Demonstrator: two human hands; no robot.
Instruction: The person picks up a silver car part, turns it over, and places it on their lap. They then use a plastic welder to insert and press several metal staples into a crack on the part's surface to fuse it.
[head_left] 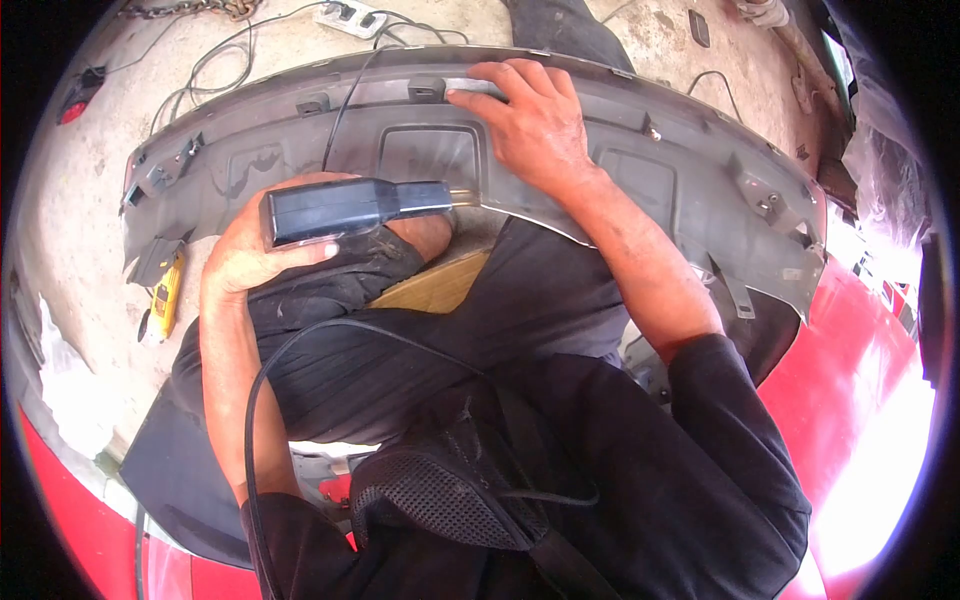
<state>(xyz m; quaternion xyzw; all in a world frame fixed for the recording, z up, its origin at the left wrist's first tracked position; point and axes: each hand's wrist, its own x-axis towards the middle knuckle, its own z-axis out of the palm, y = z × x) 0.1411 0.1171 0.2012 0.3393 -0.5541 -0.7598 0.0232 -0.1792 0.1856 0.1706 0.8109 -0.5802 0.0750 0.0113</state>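
Note:
My left hand (240, 240) is wrapped around a dark blue hot stapler (325, 210), held level with its brass-coloured prongs pointing right. Those tips are right at the inner cut edge of a grey plastic car bumper (630, 190), which lies curved across my legs with its inner side up. Up at the bumper's far flange, my right hand (535, 120) grips the ridge, fingers bent over it and thumb beside a small square bracket (427, 90). A thin black cord rises behind the stapler and crosses the bumper's far edge.
A white power strip (350, 18) with black cables lies on the concrete floor at the far side. To the left is a yellow-and-black tool (165, 295). Red body panels (860, 400) stand at right and lower left. A black cable (255, 420) loops over my lap.

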